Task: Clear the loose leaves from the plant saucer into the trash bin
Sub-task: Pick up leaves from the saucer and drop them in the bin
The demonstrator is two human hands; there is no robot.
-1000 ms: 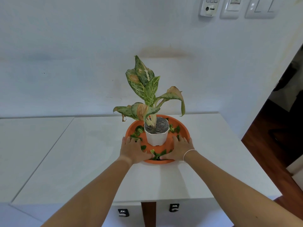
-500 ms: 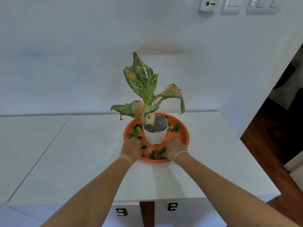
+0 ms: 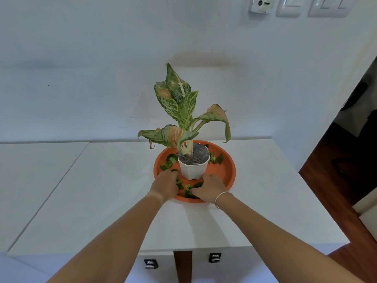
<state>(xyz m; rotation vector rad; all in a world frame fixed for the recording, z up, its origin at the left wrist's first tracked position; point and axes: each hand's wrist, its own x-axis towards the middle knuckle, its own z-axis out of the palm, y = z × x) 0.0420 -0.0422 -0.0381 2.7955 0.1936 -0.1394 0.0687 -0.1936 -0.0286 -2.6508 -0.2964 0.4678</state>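
Note:
An orange plant saucer (image 3: 226, 170) sits on the white table, with a white pot (image 3: 193, 169) and a spotted green plant (image 3: 181, 111) in its middle. Loose green leaves lie in the saucer: left of the pot (image 3: 169, 162), right of it (image 3: 216, 158) and at the front (image 3: 188, 189). My left hand (image 3: 165, 184) rests on the saucer's front left, fingers curled over leaves there. My right hand (image 3: 211, 187) is at the front right, fingers bunched on the front leaves. No trash bin is in view.
The white table (image 3: 102, 190) ends at a front edge just below my forearms and at a right edge by a dark wood floor (image 3: 346, 180). A white wall with switch plates (image 3: 295, 5) stands right behind the plant. Two drawer locks (image 3: 214, 257) show under the table.
Both hands went from lying flat on the saucer's rim to curling their fingers inward over the front leaves. The leaves at the front are bunched closer between the hands.

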